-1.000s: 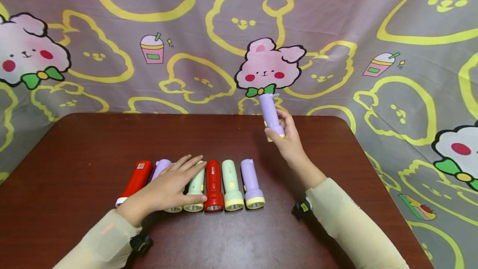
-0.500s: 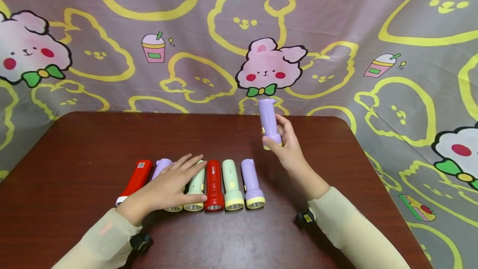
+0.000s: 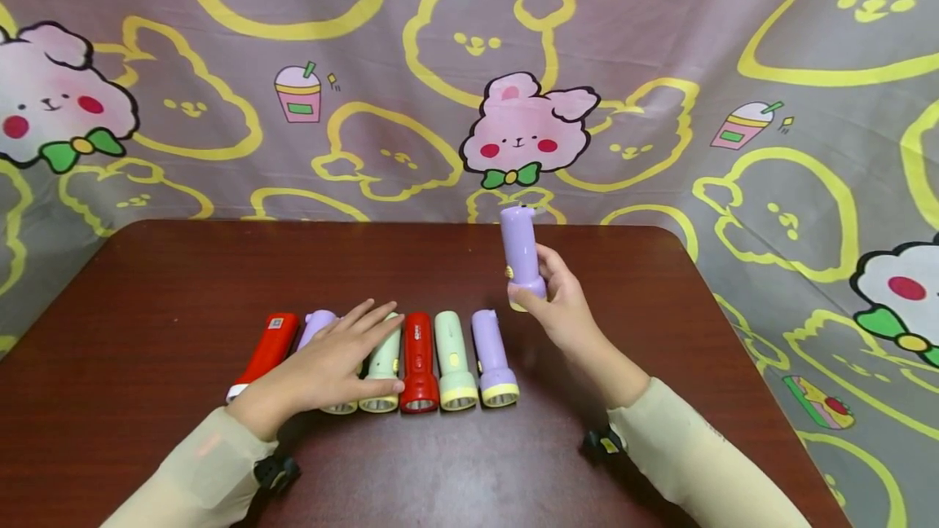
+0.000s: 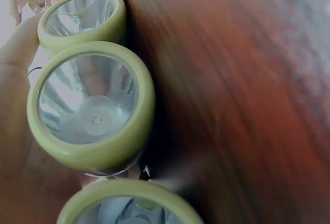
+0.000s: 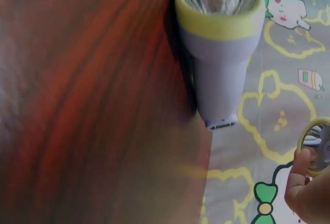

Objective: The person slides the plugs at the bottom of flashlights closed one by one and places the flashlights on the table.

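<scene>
In the head view my right hand [image 3: 568, 312] pinches a purple flashlight [image 3: 519, 247] around its yellow-rimmed head, tail pointing up, above the table behind the row's right end. Its lens rim [image 5: 300, 149] shows at the right edge of the right wrist view. My left hand [image 3: 330, 361] lies with fingers spread over the left part of the row, partly hiding a purple flashlight [image 3: 319, 324] and a pale green flashlight [image 3: 386, 349]. To their right lie a red flashlight [image 3: 419, 357], a second pale green flashlight [image 3: 451, 345] and another purple flashlight [image 3: 490, 349].
A red flashlight with a white rim [image 3: 266, 353] lies at the row's left end. All lenses in the row face the person. The brown table [image 3: 220, 267] ends at a patterned cloth [image 3: 411, 63] behind it.
My right hand has brought the purple flashlight lower and slightly left, closer to the row. The left hand and the flashlights on the table stay put.
</scene>
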The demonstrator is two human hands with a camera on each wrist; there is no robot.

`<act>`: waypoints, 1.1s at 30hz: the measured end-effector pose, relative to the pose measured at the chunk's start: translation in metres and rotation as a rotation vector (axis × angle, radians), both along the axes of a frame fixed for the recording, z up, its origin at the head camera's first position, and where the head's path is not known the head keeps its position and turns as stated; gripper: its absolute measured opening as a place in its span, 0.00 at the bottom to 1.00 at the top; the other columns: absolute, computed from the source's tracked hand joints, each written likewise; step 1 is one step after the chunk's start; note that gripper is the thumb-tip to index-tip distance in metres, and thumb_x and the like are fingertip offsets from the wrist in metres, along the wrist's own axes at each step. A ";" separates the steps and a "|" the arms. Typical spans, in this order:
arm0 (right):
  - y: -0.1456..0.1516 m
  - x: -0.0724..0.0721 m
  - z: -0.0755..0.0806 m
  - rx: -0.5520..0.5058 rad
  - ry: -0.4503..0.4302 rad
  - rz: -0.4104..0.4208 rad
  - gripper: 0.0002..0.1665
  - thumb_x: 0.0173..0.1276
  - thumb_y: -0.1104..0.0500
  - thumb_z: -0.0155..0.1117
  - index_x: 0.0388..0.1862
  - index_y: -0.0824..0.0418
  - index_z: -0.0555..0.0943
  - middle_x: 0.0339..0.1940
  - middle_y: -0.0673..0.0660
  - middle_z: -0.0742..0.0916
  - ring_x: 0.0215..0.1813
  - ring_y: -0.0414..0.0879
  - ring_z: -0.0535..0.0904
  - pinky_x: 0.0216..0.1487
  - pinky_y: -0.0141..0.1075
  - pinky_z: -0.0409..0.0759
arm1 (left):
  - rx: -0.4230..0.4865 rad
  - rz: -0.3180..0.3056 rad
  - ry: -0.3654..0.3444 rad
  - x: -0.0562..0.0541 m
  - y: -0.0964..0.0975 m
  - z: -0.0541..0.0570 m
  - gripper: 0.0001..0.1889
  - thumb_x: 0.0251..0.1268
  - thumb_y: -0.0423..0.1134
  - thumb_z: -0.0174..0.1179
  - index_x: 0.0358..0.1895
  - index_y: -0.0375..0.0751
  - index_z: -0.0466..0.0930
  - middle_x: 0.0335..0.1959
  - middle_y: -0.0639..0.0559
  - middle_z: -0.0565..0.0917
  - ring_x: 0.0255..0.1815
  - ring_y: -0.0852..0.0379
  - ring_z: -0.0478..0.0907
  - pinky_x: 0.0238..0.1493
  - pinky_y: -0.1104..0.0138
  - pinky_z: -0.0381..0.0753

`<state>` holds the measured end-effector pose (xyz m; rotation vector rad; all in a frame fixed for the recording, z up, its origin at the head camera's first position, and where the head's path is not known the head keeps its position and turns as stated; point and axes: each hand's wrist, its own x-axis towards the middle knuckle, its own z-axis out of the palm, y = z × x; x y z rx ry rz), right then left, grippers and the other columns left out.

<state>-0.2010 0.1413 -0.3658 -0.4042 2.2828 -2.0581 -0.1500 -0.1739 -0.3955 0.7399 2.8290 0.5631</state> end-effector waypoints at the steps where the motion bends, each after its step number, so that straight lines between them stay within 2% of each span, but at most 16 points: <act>1: 0.000 0.002 -0.001 0.001 -0.004 0.003 0.37 0.65 0.73 0.62 0.72 0.67 0.62 0.61 0.72 0.79 0.49 0.38 0.79 0.48 0.28 0.82 | 0.001 0.001 0.001 0.000 0.000 0.000 0.49 0.57 0.71 0.61 0.77 0.49 0.59 0.81 0.49 0.57 0.81 0.38 0.48 0.69 0.31 0.58; 11: -0.002 0.015 -0.006 0.029 -0.019 0.038 0.39 0.62 0.73 0.66 0.71 0.66 0.64 0.56 0.73 0.79 0.47 0.41 0.79 0.46 0.32 0.84 | 0.052 -0.025 0.022 0.002 -0.002 0.005 0.43 0.60 0.67 0.61 0.76 0.51 0.62 0.80 0.48 0.58 0.81 0.38 0.49 0.68 0.31 0.58; 17: -0.003 0.023 -0.005 0.051 -0.019 0.061 0.39 0.62 0.72 0.67 0.70 0.66 0.63 0.57 0.74 0.80 0.47 0.42 0.80 0.45 0.31 0.83 | 0.102 -0.050 0.118 0.002 -0.001 0.012 0.38 0.63 0.59 0.63 0.74 0.50 0.66 0.77 0.48 0.64 0.79 0.39 0.53 0.68 0.36 0.64; 24: -0.006 0.031 -0.007 0.064 -0.035 0.093 0.38 0.63 0.70 0.67 0.70 0.65 0.63 0.59 0.74 0.79 0.49 0.48 0.79 0.47 0.31 0.82 | 0.183 -0.053 0.197 0.004 0.004 0.022 0.31 0.67 0.53 0.63 0.71 0.52 0.70 0.73 0.53 0.70 0.79 0.45 0.57 0.70 0.43 0.67; 29: -0.010 0.035 -0.008 0.057 -0.048 0.111 0.38 0.63 0.70 0.67 0.69 0.65 0.62 0.60 0.73 0.79 0.49 0.47 0.79 0.48 0.32 0.82 | 0.238 -0.047 0.288 0.003 0.011 0.028 0.27 0.66 0.50 0.64 0.68 0.51 0.74 0.68 0.54 0.75 0.76 0.48 0.62 0.68 0.47 0.71; 33: -0.014 0.038 -0.008 0.057 -0.045 0.127 0.38 0.62 0.71 0.67 0.69 0.67 0.62 0.59 0.73 0.79 0.48 0.44 0.80 0.47 0.33 0.82 | 0.303 -0.037 0.350 -0.002 0.021 0.035 0.24 0.66 0.47 0.65 0.64 0.51 0.77 0.64 0.54 0.79 0.72 0.49 0.67 0.66 0.48 0.74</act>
